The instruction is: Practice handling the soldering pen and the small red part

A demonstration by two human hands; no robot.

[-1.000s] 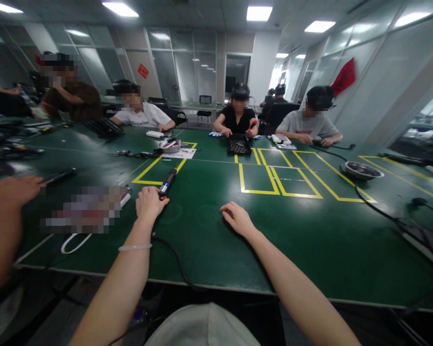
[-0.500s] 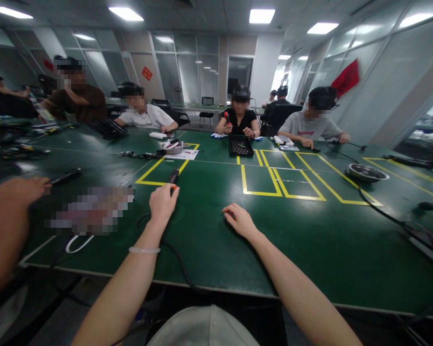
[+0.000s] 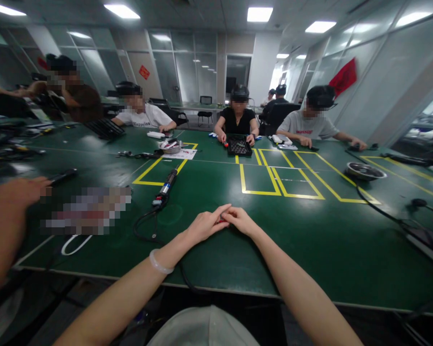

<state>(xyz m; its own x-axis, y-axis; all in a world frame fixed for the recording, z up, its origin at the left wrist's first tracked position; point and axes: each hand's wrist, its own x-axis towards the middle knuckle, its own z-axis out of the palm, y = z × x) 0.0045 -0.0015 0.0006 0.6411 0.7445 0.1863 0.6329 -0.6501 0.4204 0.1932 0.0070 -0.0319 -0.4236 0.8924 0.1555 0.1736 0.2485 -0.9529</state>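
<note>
My left hand (image 3: 205, 227) and my right hand (image 3: 241, 221) meet over the green table, fingertips touching. Both have their fingers closed around something small between them. A bit of red shows there, but the fingers hide most of it. A pale bangle (image 3: 160, 263) circles my left wrist. Ahead and to the left lies a corded, pen-shaped tool (image 3: 169, 183) that looks like a soldering iron, with a thin tip pointing away and a dark and blue-white handle. Neither hand touches it. Its black cord (image 3: 140, 235) loops back under my left forearm.
Yellow tape outlines (image 3: 261, 193) mark the green table (image 3: 292, 250). A round metal dish (image 3: 366, 171) is at right, a black tray (image 3: 239, 145) before a person opposite. Several co-workers sit around. Another person's hand (image 3: 19, 194) reaches in at left, near a blurred bag.
My left hand has let go of the corded tool, leaving it on the table, and moved right to meet my right hand. The person opposite has lowered both hands to the black tray.
</note>
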